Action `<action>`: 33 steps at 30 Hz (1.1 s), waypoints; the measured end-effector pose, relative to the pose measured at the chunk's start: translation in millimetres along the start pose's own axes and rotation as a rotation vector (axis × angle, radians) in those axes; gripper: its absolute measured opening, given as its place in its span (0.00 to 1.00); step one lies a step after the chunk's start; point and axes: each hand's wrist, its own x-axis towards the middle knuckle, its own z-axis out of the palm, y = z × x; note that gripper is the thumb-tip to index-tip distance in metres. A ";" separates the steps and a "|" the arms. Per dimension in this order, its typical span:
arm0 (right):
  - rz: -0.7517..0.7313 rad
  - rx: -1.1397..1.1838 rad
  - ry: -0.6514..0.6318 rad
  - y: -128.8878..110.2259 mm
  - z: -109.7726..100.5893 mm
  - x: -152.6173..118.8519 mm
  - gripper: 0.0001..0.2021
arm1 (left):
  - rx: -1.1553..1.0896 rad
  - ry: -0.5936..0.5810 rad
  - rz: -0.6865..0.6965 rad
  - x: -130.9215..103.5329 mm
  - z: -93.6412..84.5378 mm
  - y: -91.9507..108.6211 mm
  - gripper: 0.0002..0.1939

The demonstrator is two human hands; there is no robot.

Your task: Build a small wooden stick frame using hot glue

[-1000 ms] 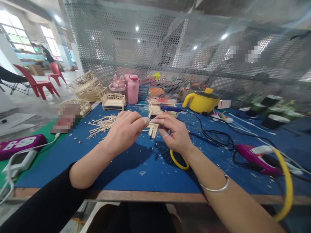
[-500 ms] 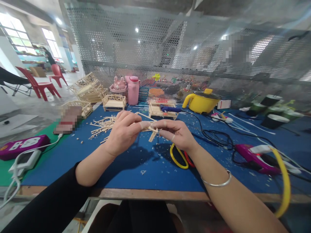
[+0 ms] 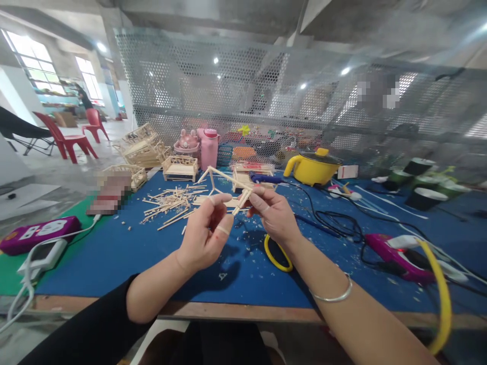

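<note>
My right hand [image 3: 279,215] pinches a small frame of wooden sticks [image 3: 225,176] between thumb and fingers, above the blue work mat [image 3: 125,263]. The frame juts out up and to the left of that hand, with a short stick end pointing down toward my left hand [image 3: 207,233]. My left hand is beside this end, its thumb and forefinger apart; its other fingers curl loosely. A pile of loose wooden sticks [image 3: 171,203] lies beyond my left hand. Below my right hand is a yellow loop handle [image 3: 279,261], partly hidden by the wrist.
Small wooden stick beds [image 3: 180,167] stand at the back, near a pink jug [image 3: 209,149]. A blue glue gun [image 3: 266,177] rests on another wooden piece. On the right are a yellow pot [image 3: 314,170], black cables [image 3: 335,215] and a purple power strip [image 3: 395,258]. A phone [image 3: 110,195] lies left.
My hands were together on the stick frame; now my left hand is off it, lower, with fingers apart. The frame has turned and shows more fully in my right hand. The view has tilted up slightly.
</note>
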 end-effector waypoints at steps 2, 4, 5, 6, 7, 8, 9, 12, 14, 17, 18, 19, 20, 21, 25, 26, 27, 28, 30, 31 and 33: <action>0.021 0.021 -0.041 0.1 2.3 -1.2 0.10 | -0.077 -0.013 -0.024 0.6 1.1 -3.2 0.16; 0.040 0.042 -0.073 0.2 4.5 -2.2 0.10 | -0.090 -0.010 -0.015 2.2 0.1 -4.6 0.17; 0.044 0.049 -0.088 0.3 5.5 -2.6 0.11 | -0.087 -0.006 -0.010 2.9 -0.6 -4.7 0.17; 0.044 0.054 -0.103 0.2 6.3 -3.0 0.11 | -0.083 -0.001 -0.003 3.5 -1.3 -4.4 0.17; 0.042 0.055 -0.117 0.1 7.0 -3.3 0.11 | -0.082 0.003 0.005 4.0 -2.0 -3.9 0.17; 0.042 0.054 -0.130 0.0 7.5 -3.5 0.11 | -0.082 0.006 0.010 4.4 -2.4 -3.4 0.16; 0.043 0.054 -0.139 -0.2 8.0 -3.7 0.12 | -0.083 0.007 0.013 4.7 -2.9 -2.9 0.15; 0.052 0.055 -0.146 -0.8 8.7 -4.1 0.13 | -0.074 0.005 0.018 6.2 -4.0 -1.4 0.13; 0.050 0.059 -0.145 -1.1 8.9 -4.3 0.12 | -0.047 -0.006 0.037 7.6 -5.0 -0.2 0.11; 0.046 0.049 -0.144 -1.4 8.8 -4.2 0.12 | -0.004 -0.019 0.072 9.7 -6.5 2.1 0.08; 0.046 0.044 -0.143 -1.4 8.6 -4.2 0.13 | 0.002 -0.021 0.079 10.2 -6.8 2.8 0.07; 0.044 0.041 -0.143 -1.3 8.4 -4.1 0.13 | 0.005 -0.024 0.081 10.5 -7.1 3.3 0.07; 0.040 0.041 -0.145 -1.1 8.1 -4.1 0.13 | 0.006 -0.025 0.078 10.6 -7.3 3.6 0.07; 0.033 0.042 -0.147 -0.8 7.9 -4.0 0.12 | 0.009 -0.029 0.073 10.7 -7.4 3.7 0.08; 0.009 0.043 -0.160 0.7 6.5 -3.8 0.09 | 0.024 -0.041 0.066 10.7 -8.0 3.0 0.08; 0.007 0.040 -0.160 1.0 6.1 -3.7 0.09 | 0.025 -0.041 0.069 10.7 -8.2 2.8 0.08; 0.007 0.035 -0.160 1.2 5.8 -3.6 0.09 | 0.026 -0.043 0.071 10.8 -8.4 2.6 0.08; 0.009 0.030 -0.159 1.3 5.5 -3.6 0.10 | 0.029 -0.044 0.073 11.0 -8.7 2.5 0.08; 0.017 0.021 -0.151 1.3 5.3 -3.4 0.11 | 0.036 -0.048 0.075 11.2 -9.1 2.4 0.08; 0.021 0.017 -0.147 1.3 5.4 -3.3 0.11 | 0.040 -0.048 0.077 11.3 -9.2 2.4 0.08; 0.026 0.013 -0.141 1.1 6.0 -3.2 0.12 | 0.049 -0.043 0.084 11.5 -9.2 2.3 0.08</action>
